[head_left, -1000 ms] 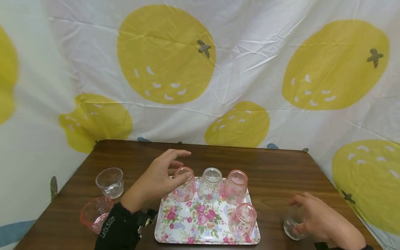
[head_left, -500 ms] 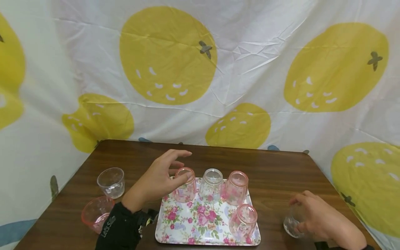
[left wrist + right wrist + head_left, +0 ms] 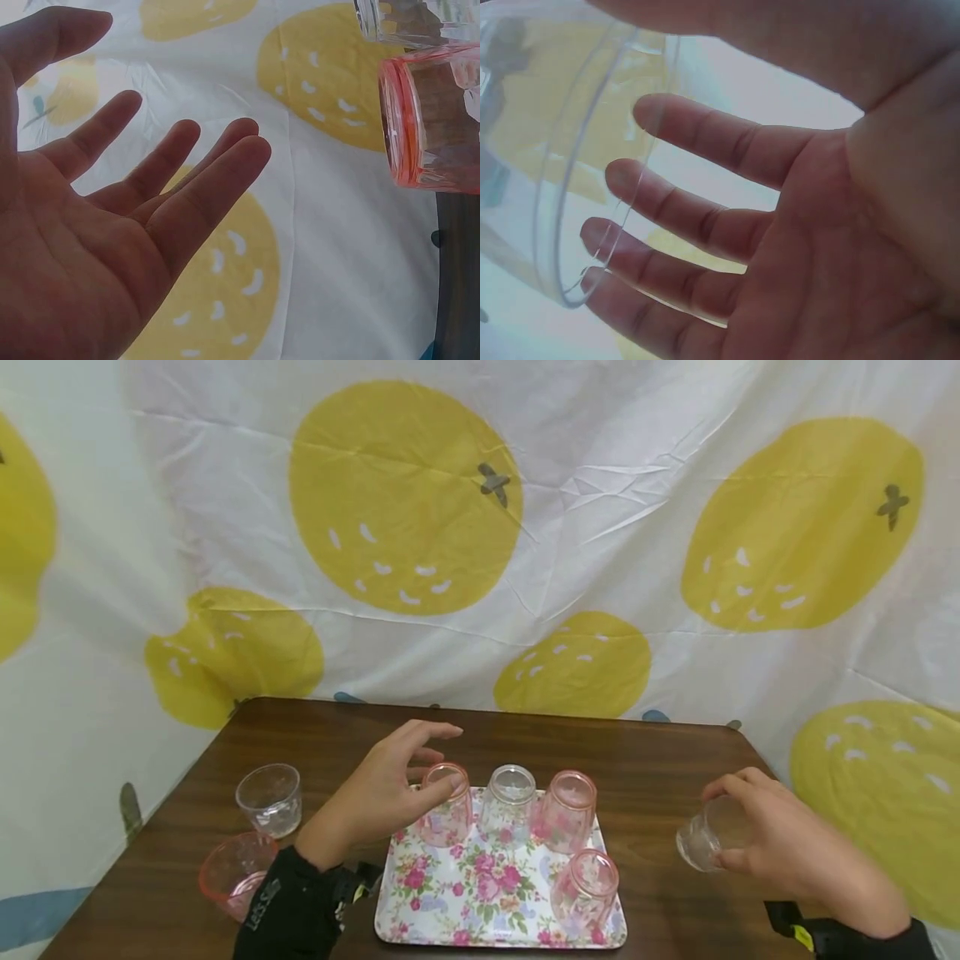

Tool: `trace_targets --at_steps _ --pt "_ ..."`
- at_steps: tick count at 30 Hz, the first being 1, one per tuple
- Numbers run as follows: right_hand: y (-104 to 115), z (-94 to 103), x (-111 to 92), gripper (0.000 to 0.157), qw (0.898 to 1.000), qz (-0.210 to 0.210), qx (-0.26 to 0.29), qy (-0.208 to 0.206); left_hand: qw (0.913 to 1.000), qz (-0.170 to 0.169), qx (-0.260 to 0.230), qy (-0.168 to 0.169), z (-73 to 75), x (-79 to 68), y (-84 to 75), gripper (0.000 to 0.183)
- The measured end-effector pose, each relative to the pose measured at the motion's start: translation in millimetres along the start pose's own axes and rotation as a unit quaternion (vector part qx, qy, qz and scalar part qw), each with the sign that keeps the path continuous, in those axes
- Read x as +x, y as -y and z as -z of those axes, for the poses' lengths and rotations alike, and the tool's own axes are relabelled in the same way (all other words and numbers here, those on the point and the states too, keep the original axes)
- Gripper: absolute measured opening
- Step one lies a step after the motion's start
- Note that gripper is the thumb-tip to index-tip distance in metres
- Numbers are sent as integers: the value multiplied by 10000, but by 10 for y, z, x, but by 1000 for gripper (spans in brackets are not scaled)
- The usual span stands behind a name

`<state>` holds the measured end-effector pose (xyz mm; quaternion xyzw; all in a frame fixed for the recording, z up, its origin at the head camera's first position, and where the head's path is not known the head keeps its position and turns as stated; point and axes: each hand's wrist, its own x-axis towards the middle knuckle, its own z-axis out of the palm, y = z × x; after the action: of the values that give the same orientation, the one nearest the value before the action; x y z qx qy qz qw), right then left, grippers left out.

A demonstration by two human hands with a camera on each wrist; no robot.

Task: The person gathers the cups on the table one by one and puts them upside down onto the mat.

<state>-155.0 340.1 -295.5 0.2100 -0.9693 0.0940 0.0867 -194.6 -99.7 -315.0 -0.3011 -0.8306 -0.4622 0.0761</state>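
Off to the right of the tray, my right hand holds a clear glass between thumb and fingers, tilted and raised from the table. The right wrist view has the fingers at the rim of this glass. On the left, my left hand hovers by an upside-down pink glass with its fingers spread. The left wrist view shows a gap between that hand and a pink glass. A floral tray bears these upturned glasses: the pink one, a clear one and two more pink ones.
Left of the tray stand an upright clear glass and an upright pink glass, the latter partly behind my sleeve. Brown wooden table surrounds the tray. Behind it hangs a lemon-print cloth.
My right hand has lifted the clear glass off the table, moved it away from me and tilted it. The left hand stays where it was.
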Motion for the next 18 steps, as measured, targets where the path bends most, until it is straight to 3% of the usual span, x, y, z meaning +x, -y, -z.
trace_targets --at_steps 10,18 --pt "298 111 138 57 9931 733 192 -893 10000 21 -47 -47 16 -18 -11 49" --pt "527 178 289 62 9806 988 660 -1556 9999 -17 -81 -80 20 -24 -23 50"
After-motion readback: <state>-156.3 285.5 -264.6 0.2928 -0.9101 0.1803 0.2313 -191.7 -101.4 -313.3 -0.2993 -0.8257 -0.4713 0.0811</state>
